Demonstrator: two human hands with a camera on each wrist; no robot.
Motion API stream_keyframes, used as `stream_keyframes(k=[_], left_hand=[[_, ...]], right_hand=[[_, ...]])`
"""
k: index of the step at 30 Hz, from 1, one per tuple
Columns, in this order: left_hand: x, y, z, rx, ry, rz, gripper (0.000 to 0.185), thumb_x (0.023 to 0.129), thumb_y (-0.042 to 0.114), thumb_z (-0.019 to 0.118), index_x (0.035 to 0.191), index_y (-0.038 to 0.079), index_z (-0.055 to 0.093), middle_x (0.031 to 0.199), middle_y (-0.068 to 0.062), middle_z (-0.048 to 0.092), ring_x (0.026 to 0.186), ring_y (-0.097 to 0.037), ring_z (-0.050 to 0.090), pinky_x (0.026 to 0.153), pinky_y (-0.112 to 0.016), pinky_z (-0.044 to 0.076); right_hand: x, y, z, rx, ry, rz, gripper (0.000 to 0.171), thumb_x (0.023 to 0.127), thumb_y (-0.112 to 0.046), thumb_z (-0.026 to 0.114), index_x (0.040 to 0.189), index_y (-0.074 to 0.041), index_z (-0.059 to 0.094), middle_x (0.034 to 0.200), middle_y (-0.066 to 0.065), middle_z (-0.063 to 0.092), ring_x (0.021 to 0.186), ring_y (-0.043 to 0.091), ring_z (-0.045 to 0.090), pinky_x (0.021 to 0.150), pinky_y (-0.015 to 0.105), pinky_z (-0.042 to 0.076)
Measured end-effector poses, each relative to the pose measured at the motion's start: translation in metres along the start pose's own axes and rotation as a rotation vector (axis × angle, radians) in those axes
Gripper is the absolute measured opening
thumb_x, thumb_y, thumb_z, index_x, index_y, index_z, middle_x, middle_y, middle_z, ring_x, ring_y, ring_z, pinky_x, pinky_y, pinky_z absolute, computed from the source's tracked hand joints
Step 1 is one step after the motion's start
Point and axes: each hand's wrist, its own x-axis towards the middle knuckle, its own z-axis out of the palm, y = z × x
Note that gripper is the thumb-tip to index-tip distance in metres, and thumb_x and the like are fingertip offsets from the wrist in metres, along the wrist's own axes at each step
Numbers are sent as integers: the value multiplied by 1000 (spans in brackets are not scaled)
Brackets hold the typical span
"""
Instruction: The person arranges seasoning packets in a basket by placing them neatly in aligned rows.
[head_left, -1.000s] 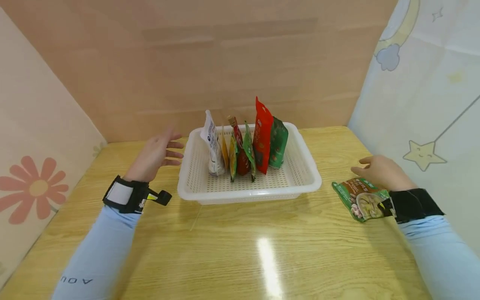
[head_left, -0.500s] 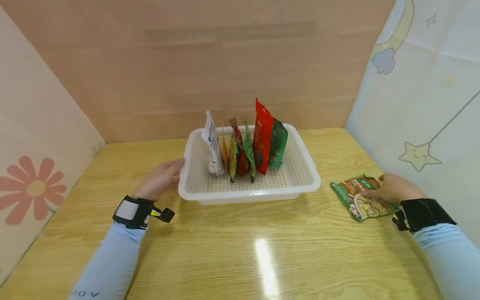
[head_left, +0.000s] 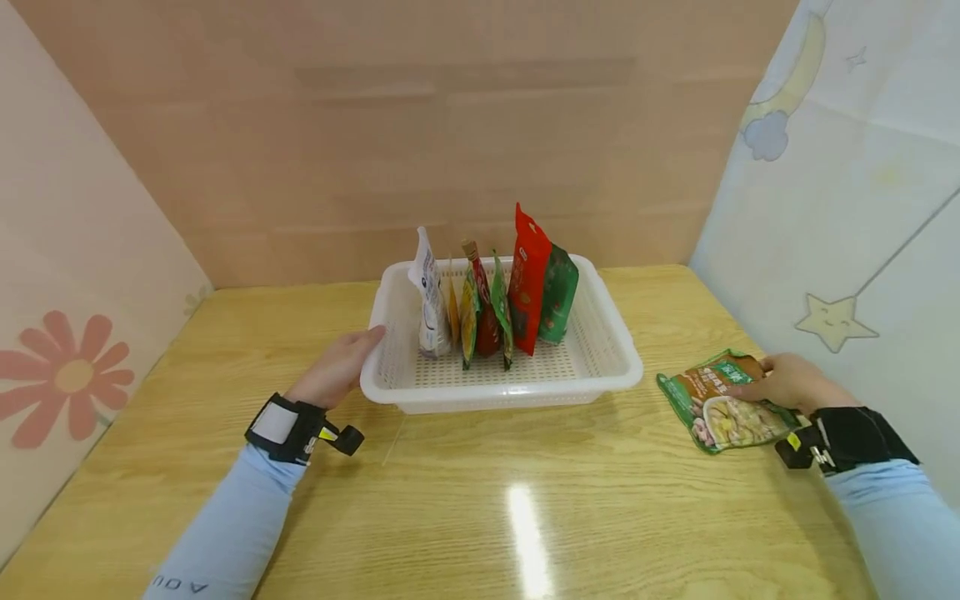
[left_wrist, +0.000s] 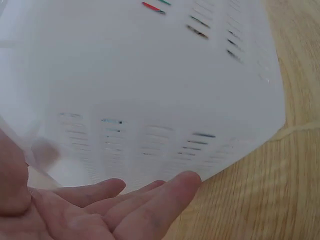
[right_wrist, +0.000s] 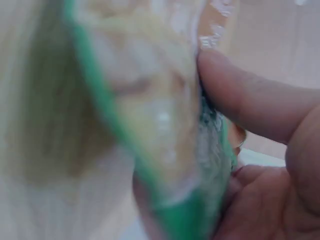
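On the left, my left hand [head_left: 337,369] holds the side rim of a white plastic basket [head_left: 498,397]. Its thumb goes over the rim and the fingers lie along the outer wall, as the left wrist view shows. At the right side of the table, my right hand [head_left: 804,386] grips a green and brown food packet [head_left: 738,419], thumb on the printed front and fingers behind. The right wrist view has that packet blurred and tilted up.
Inside the basket stand a white bag [head_left: 432,312], a red-brown bottle [head_left: 487,325], a red bag [head_left: 529,283], a dark green bag [head_left: 558,296] and thin yellow and green packets [head_left: 501,312]. Cloth walls enclose the wooden table [head_left: 450,517] at the back and sides.
My left hand has come down and right onto the basket rim and taken hold of it. My right hand has lowered onto the food packet and gripped it.
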Motion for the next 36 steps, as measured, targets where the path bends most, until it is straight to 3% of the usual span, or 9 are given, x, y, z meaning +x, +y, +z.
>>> stream_keyframes(k=[2, 5, 9, 12, 20, 24, 27, 30, 36], left_hand=[[1, 2, 1, 1, -10, 11, 64, 98, 46, 33, 137, -4, 33, 128, -27, 46, 113, -38, 49, 82, -38, 49], [1, 4, 1, 10, -10, 12, 64, 98, 46, 33, 138, -3, 32, 128, -26, 46, 113, -37, 49, 83, -38, 49], [0, 6, 1, 31, -1, 5, 64, 98, 46, 33, 137, -4, 34, 127, -26, 47, 112, -36, 50, 83, -38, 49], [-1, 7, 0, 67, 12, 7, 63, 98, 45, 33, 136, -5, 36, 125, -27, 49, 109, -36, 52, 80, -38, 50], [-5, 9, 1, 145, 63, -2, 63, 97, 48, 35, 133, -2, 41, 119, -22, 54, 101, -29, 58, 77, -38, 51], [-8, 13, -2, 204, 73, -22, 63, 96, 48, 37, 133, -2, 42, 118, -23, 55, 97, -28, 61, 76, -39, 52], [-15, 21, -9, 246, 111, -35, 64, 96, 47, 39, 133, -4, 41, 118, -25, 54, 93, -31, 63, 77, -41, 52], [-24, 32, -15, 283, 195, -18, 64, 94, 49, 41, 130, -4, 45, 116, -24, 56, 89, -32, 63, 75, -41, 53], [-43, 55, -13, 413, 348, 98, 51, 95, 48, 41, 119, 5, 57, 105, -14, 62, 81, -26, 63, 71, -38, 53]], right_hand=[[-3, -2, -4, -5, 22, -11, 104, 80, -54, 62, 127, 29, 20, 124, 49, 24, 106, 61, 32, 74, 56, 44], [-7, -9, -12, 8, 51, -34, 99, 83, -51, 60, 130, 26, 18, 126, 48, 22, 109, 62, 27, 80, 62, 38], [-14, -27, -25, 20, 99, -76, 73, 88, -43, 58, 126, 17, 40, 101, 30, 57, 78, 40, 55, 62, 43, 47], [-18, -42, -35, 21, 136, -101, 58, 90, -40, 56, 116, 12, 52, 82, 10, 63, 60, 19, 49, 51, 30, 39], [-37, -78, -63, -122, 282, -114, 48, 92, -36, 54, 111, 8, 54, 78, 11, 62, 61, 21, 52, 50, 34, 42], [-52, -98, -74, -220, 401, -145, 40, 91, -33, 56, 105, 4, 58, 71, 8, 61, 54, 20, 46, 45, 31, 36], [-65, -116, -81, -271, 496, -196, 33, 91, -29, 58, 100, 2, 60, 65, 5, 58, 49, 19, 41, 41, 29, 31], [-76, -136, -86, -295, 574, -247, 26, 89, -26, 61, 96, 0, 61, 60, 2, 56, 46, 18, 39, 40, 28, 29], [-89, -173, -86, -292, 596, -328, 18, 88, -23, 64, 90, -5, 63, 66, 5, 61, 46, 16, 42, 38, 27, 31]])
